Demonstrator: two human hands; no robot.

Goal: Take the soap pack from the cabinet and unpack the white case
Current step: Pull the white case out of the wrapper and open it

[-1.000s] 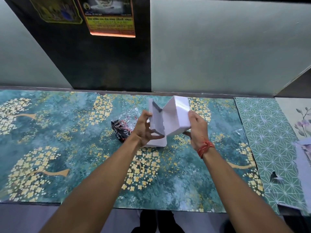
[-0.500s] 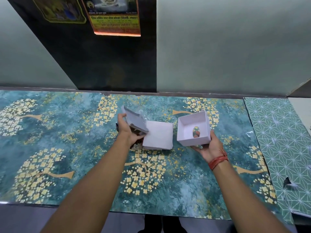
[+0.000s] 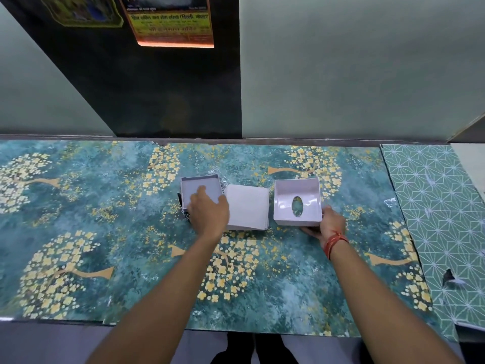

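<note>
The white case lies in three parts on the green flowered counter [image 3: 105, 232]. A shallow grey-white tray [image 3: 200, 189] sits at the left, with my left hand [image 3: 208, 210] gripping its near right corner, fingers inside it. A flat white square piece [image 3: 248, 206] lies in the middle, untouched. At the right stands an open white box with an oval hole [image 3: 298, 202] in its bottom; my right hand [image 3: 325, 225] holds its near right corner. A crinkled clear plastic wrapper [image 3: 219, 176] and a dark printed pack [image 3: 183, 210] are mostly hidden under the tray.
A dark panel [image 3: 157, 88] with a poster [image 3: 170, 24] rises behind the counter, between pale green walls. A star-patterned green sheet [image 3: 435, 219] covers the counter's right end, torn near its front. The counter's front edge runs close to my body.
My left hand has lowered the tilted tray flat onto the counter over the wrapper. My right hand has set the holed box lower and upright. The flat white piece stayed put.
</note>
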